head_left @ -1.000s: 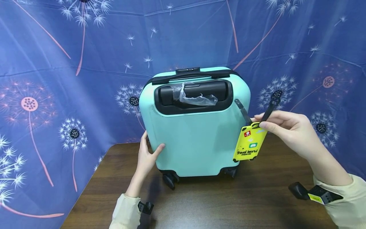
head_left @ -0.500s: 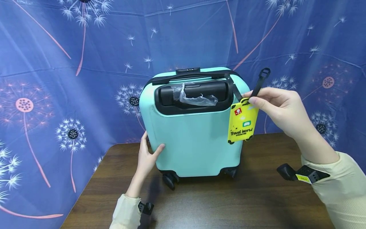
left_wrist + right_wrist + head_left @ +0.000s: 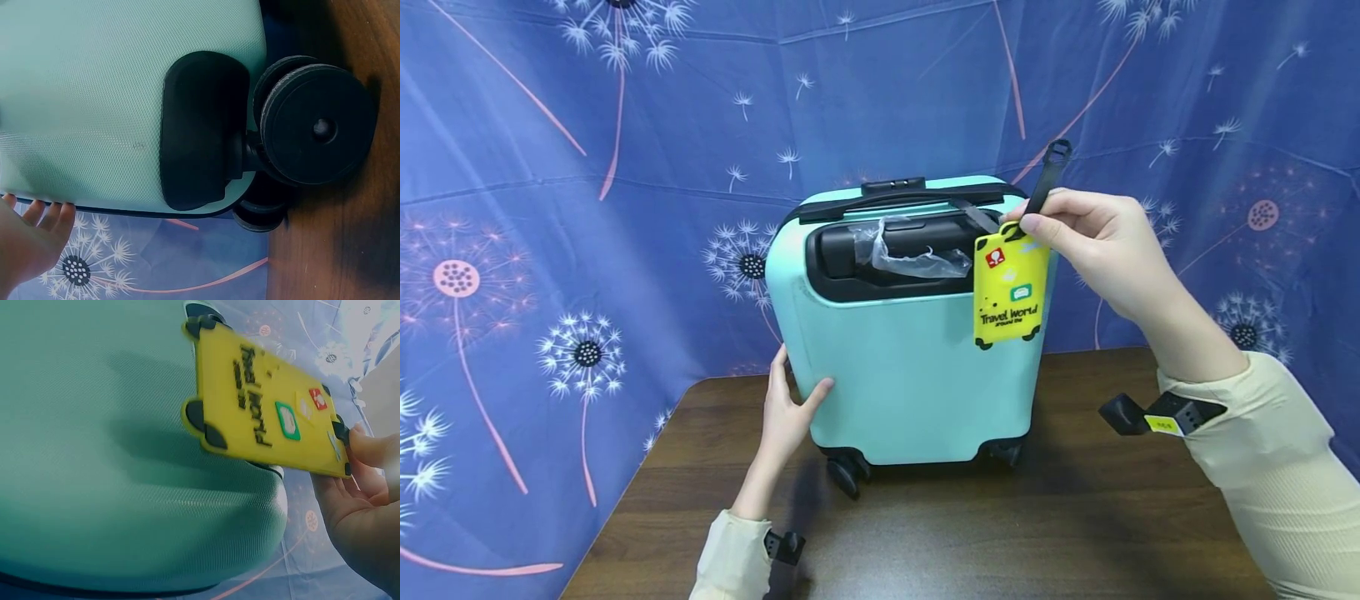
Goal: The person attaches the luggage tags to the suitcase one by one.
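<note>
A mint-green suitcase (image 3: 917, 375) stands upright with a black handle recess (image 3: 910, 254) facing me. My left hand (image 3: 784, 421) rests on its lower left edge, thumb spread over the front and fingers along the side; in the left wrist view the fingertips (image 3: 62, 215) touch the case's edge. My right hand (image 3: 1101, 246) pinches a yellow luggage tag (image 3: 1011, 287) by the top, at its black strap (image 3: 1047, 179). The strap is unfastened: its buckle end sticks up, and the other end (image 3: 973, 215) reaches over the case's top right, near the black carry handle (image 3: 902, 200).
Clear plastic wrap (image 3: 917, 260) hangs on the retracted trolley handle. Black wheels (image 3: 847, 475) stand on the brown wooden table (image 3: 925, 542). A blue dandelion-print curtain (image 3: 887, 92) hangs close behind.
My right hand has carried the luggage tag up and left, from beside the suitcase to its upper right corner. The strap's free end now lies by the carry handle. My left hand stays put.
</note>
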`<state>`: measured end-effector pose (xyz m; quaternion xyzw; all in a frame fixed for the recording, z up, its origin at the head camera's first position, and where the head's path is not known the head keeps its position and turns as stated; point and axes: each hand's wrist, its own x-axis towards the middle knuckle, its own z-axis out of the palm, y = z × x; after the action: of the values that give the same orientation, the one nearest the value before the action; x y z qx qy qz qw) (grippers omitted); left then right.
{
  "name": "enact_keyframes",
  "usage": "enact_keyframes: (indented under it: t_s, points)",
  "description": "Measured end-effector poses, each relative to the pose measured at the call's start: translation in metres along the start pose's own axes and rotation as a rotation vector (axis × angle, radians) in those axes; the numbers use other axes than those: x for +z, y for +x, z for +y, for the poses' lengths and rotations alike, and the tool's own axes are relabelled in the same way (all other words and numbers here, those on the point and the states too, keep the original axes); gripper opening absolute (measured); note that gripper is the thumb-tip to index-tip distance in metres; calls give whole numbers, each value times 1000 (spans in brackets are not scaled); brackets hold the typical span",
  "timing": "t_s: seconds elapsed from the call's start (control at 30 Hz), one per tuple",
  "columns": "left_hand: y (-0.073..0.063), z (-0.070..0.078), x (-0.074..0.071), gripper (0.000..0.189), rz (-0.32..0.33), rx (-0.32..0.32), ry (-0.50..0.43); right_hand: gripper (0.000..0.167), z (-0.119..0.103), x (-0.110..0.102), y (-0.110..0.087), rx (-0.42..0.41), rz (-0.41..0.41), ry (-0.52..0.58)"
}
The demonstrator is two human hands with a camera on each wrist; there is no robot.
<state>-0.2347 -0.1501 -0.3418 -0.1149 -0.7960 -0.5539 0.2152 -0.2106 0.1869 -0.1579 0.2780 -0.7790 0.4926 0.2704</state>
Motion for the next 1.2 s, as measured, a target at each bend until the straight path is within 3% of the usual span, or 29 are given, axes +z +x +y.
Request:
enact_keyframes:
  t_s: [0.3,0.6,1.2]
  points:
    - [0,0,1,81,-1,-10,9,18,-5,7,20,74,-35,24]
    - [-2,3,-1,80,3,-13,16,21,-13,21,40,133,-74,-47]
    - [-3,5,-2,81,-5,-16,17,31,-15,21,61,193,-137,-183]
